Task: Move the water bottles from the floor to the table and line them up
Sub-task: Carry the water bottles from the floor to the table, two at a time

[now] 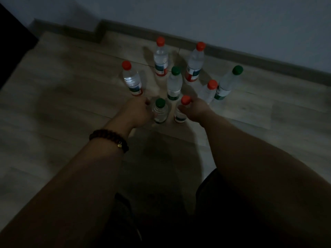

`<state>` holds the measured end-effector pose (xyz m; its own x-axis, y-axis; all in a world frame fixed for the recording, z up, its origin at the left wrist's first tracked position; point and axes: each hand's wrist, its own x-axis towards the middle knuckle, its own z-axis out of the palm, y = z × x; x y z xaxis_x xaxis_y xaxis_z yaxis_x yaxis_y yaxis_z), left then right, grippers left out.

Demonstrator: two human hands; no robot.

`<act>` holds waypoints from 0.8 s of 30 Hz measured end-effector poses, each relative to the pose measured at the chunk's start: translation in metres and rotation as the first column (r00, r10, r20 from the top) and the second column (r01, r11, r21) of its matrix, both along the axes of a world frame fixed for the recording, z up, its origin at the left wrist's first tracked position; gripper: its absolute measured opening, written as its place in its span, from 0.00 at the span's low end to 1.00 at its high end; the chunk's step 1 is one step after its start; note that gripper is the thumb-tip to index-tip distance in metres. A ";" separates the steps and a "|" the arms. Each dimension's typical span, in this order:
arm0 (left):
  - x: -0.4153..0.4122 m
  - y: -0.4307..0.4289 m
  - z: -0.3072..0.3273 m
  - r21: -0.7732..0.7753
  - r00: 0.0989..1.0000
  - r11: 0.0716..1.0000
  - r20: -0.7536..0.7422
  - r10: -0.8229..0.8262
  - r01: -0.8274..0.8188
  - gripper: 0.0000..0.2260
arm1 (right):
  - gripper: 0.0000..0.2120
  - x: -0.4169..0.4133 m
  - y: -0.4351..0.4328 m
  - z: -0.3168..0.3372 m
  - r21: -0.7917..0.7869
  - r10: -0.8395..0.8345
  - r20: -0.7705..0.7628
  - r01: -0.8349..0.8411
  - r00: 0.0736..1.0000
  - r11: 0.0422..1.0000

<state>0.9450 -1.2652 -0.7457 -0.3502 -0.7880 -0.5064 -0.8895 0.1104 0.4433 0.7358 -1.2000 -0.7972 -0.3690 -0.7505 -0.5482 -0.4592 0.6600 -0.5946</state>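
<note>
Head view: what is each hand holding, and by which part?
The left hand grips the near green-capped bottle by its body; right hand grips the near red-capped bottle by its upper body, just under the cap.

We see eight clear bottles [174, 85] upright in a loose cluster on the floor [71, 104], five red-capped, three green-capped. Nearest us, a green-capped bottle [160, 112] sits in our left grip [138, 111], a red-capped bottle [180, 115] just beside it in our right grip [195, 110].

Wooden floor [71, 108], eight water bottles [174, 85] standing (apparently, in dim light)
</note>
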 end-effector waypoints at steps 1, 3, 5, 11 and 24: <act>-0.001 -0.001 -0.004 0.002 1.000 1.000 -0.009 -0.006 0.006 0.25 | 0.22 -0.001 0.001 -0.002 -0.013 -0.003 0.003 0.003 1.000 1.000; -0.003 -0.003 -0.011 0.001 1.000 1.000 -0.021 -0.018 0.018 0.26 | 0.21 -0.005 0.004 -0.004 -0.056 0.005 -0.001 -0.005 1.000 0.998; -0.005 -0.006 -0.018 0.013 0.999 1.000 -0.025 -0.024 0.024 0.27 | 0.20 -0.010 0.009 -0.002 -0.095 0.002 0.012 -0.001 1.000 0.996; -0.017 -0.016 -0.032 0.072 1.000 0.997 -0.022 -0.002 0.004 0.28 | 0.13 -0.025 0.010 0.033 -0.154 0.122 0.000 -0.121 0.992 0.981; -0.008 -0.020 -0.077 0.162 0.934 0.986 -0.355 0.028 0.032 0.29 | 0.11 -0.038 0.029 0.118 -0.417 0.019 0.575 0.273 0.818 0.867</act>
<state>0.9371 -1.2847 -0.8224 -0.5318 -0.7049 -0.4694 -0.6702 0.0115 0.7421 0.6974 -1.1712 -0.6792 -0.2286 -0.9307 -0.2856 0.1059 0.2678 -0.9576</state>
